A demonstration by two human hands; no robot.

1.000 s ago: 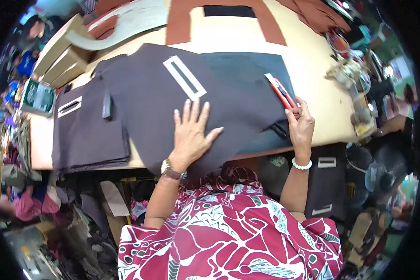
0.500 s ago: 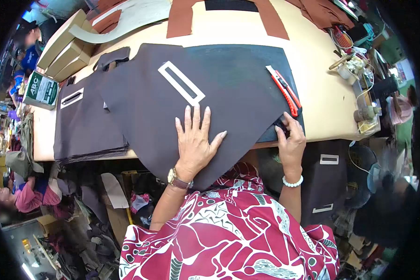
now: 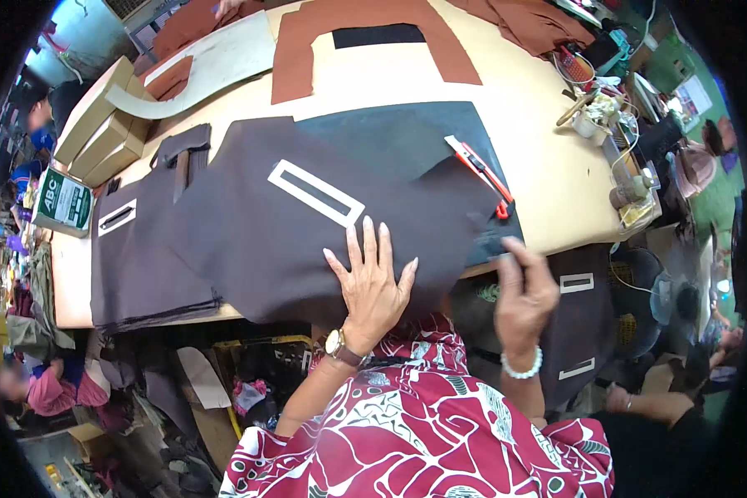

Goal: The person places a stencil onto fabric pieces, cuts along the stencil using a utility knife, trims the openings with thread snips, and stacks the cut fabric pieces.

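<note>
Carton, green and white and lettered "ABC", is standing at the left end of the tan table. Cardboard boxes are sitting just beyond it. A stack of dark brown pieces is lying nearer, its top piece showing a white-edged slot. A large dark brown panel is overlapping the stack's right side and overhanging the near table edge. A white rectangular frame is lying slantwise on the panel. The left hand, wearing a watch, is resting palm down on the panel beside the frame's near end, fingers spread, gripping nothing. A rust-brown arched piece is lying on the far side. A dark cutting mat is showing beyond and right of the panel. A red utility knife is lying at the panel's right edge, blade pointing far left. The right hand, wearing a white bead bracelet, is hovering by the near right edge, blurred, fingers partly curling; whether it is holding anything cannot be told.
</note>
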